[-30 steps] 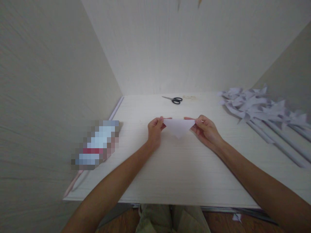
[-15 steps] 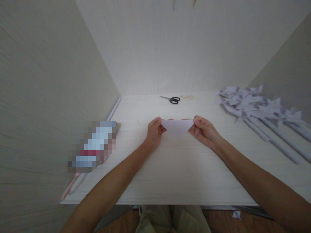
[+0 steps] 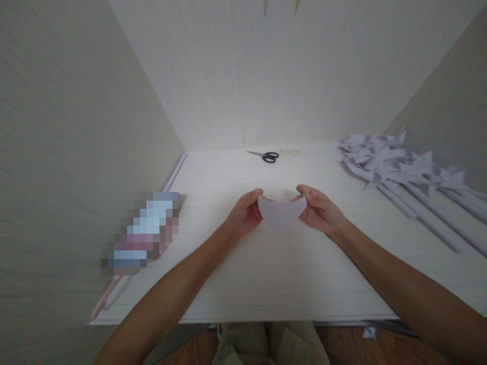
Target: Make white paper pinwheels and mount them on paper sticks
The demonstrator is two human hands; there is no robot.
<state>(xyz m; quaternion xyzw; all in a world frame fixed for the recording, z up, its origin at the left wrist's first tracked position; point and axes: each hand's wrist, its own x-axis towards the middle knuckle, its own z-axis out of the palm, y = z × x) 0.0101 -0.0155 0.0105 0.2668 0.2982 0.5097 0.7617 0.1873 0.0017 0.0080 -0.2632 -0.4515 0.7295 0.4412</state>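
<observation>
A folded piece of white paper [image 3: 282, 215], roughly triangular with its point toward me, is stretched between my two hands above the table. Its upper edge sags in a curve. My left hand [image 3: 246, 213] pinches the left corner between thumb and fingers. At the right corner, my right hand [image 3: 321, 209] grips the paper, its thumb raised along the top. Some fingertips are hidden behind the sheet.
Black-handled scissors [image 3: 269, 156] lie at the back of the white table [image 3: 243, 284]. Paper pinwheels [image 3: 388, 159] on rolled paper sticks are piled at the right. A blurred-out object [image 3: 148, 228] and a rolled paper stick [image 3: 175, 172] lie along the left wall. A paper scrap [image 3: 369, 332] is on the floor.
The paper's straight upper edge has bent into a downward curve. Both hands have come slightly closer together and a little toward me, still holding the corners.
</observation>
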